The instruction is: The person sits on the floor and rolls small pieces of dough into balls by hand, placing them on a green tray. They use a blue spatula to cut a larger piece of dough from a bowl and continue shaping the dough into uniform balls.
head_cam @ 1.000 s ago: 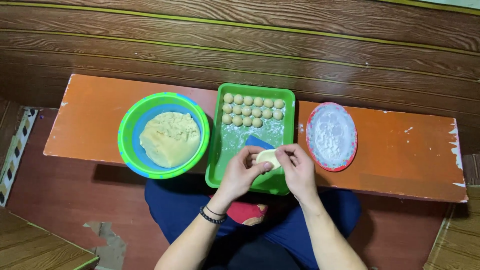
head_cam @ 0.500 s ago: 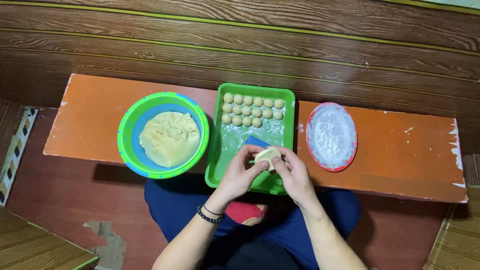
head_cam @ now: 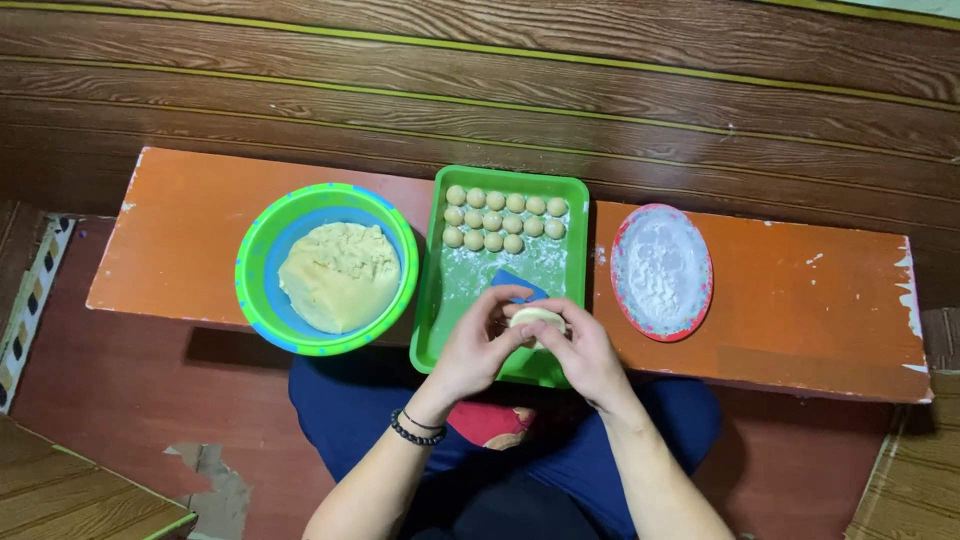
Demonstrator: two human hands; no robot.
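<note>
Pale dough piece [head_cam: 537,319], pinched between left hand [head_cam: 478,347] and right hand [head_cam: 585,355], over near end of floured green tray [head_cam: 432,300] holding rows of dough balls [head_cam: 500,218]. Left: green-and-blue bowl [head_cam: 262,240] with dough mass [head_cam: 338,275]. Right: red-rimmed plate [head_cam: 705,275] of flour.

You are looking straight down on a low orange tabletop [head_cam: 200,240], a narrow plank with chipped white patches along its right end and edges. Behind it runs a wall of dark brown wood-grain panels [head_cam: 480,90] with thin yellow-green seams between the boards. The floor [head_cam: 120,400] beneath is reddish brown (one worn grey patch shows at lower left). Lighter wood planks [head_cam: 60,495] fill both lower corners. Lighting is even and soft.
</note>
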